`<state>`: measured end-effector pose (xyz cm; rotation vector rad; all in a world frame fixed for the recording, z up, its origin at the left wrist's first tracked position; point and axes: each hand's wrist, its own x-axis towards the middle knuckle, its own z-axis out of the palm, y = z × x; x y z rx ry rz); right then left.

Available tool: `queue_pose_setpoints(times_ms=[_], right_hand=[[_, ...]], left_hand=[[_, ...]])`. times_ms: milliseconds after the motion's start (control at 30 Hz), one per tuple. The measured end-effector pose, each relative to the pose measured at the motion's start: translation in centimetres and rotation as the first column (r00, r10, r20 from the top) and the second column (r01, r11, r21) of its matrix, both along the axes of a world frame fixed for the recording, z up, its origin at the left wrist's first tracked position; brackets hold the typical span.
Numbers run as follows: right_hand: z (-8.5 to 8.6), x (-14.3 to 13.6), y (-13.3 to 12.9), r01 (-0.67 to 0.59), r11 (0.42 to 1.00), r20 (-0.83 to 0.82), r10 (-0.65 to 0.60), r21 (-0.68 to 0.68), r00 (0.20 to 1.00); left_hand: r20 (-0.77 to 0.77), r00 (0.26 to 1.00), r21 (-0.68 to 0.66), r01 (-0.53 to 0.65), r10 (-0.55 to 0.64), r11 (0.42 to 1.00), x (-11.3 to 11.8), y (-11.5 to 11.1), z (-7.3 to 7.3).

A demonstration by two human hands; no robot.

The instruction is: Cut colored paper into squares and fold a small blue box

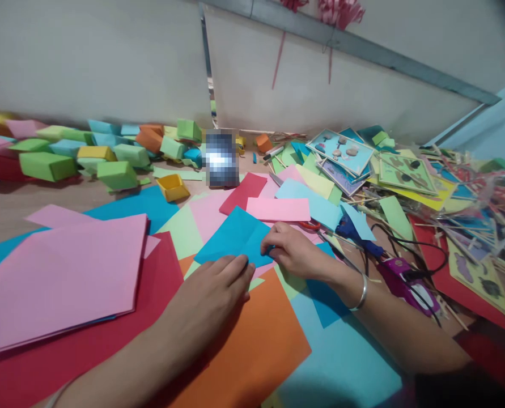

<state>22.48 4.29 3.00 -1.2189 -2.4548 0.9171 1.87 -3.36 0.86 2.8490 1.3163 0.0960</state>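
Observation:
A blue paper square (235, 232) with crease lines lies between my two hands, turned cornerwise. My left hand (222, 280) rests on its near edge, fingers together, pressing the paper down. My right hand (288, 246) has its thumb and fingers closed on the right corner of the blue paper. Under my left hand is an orange sheet (256, 340). Just beyond the blue paper lie a folded pink strip (278, 209) and a folded red piece (243, 192).
Folded paper boxes (118, 174) line the back left. A pink stack (73, 272) lies at left. A blurred device (221, 158) stands at the back. Scissors (310, 225), a purple tool (409, 286), cables, sticks and decorated cards (341, 150) crowd the right.

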Motion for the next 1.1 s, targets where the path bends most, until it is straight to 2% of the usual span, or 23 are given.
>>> queue_pose_setpoints(times_ms=[133,267,400,533,600,733,867,967,1100], right_hand=[[0.0,0.3,0.0,-0.009,1.0,0.052,0.008,0.024,0.999],[-0.2,0.8,0.4,0.005,0.98,0.077,-0.021,0.197,0.997],[-0.5,1.0,0.4,-0.075,0.942,0.151,0.026,0.326,0.988],[-0.1,0.6,-0.1,-0.053,0.884,0.125,-0.006,0.464,0.992],[0.1,0.4,-0.1,-0.116,0.851,0.128,0.058,0.513,0.99],[0.3,0.7,0.6,-0.324,0.824,0.195,0.262,0.464,0.945],[0.2,1.2,1.5,-0.398,0.863,0.084,0.392,0.312,0.916],[-0.1,1.1,1.6,-0.314,0.925,-0.073,0.336,0.217,0.939],[-0.8,0.5,1.1,-0.084,0.976,-0.136,0.113,0.2,0.984]], left_hand=[[0.026,0.999,-0.04,-0.032,0.033,0.999,0.0,0.0,0.7],[0.074,0.993,-0.035,-0.093,0.095,0.995,-0.3,0.3,1.1],[0.126,0.987,0.035,-0.108,0.103,0.994,-0.9,0.7,0.6],[0.209,0.974,0.1,-0.108,0.085,0.989,-1.3,0.7,-0.1],[0.202,0.977,0.143,-0.104,0.074,0.984,-1.4,0.5,-0.4],[0.13,0.99,0.148,-0.065,0.046,0.987,-1.3,-0.3,-0.5],[0.082,0.995,0.04,-0.064,0.06,0.997,-1.1,-0.9,-0.2],[0.076,0.996,-0.036,-0.045,0.047,0.998,-1.2,-0.7,0.0],[0.101,0.995,-0.039,-0.015,0.019,0.999,-1.3,-0.5,-0.3]])
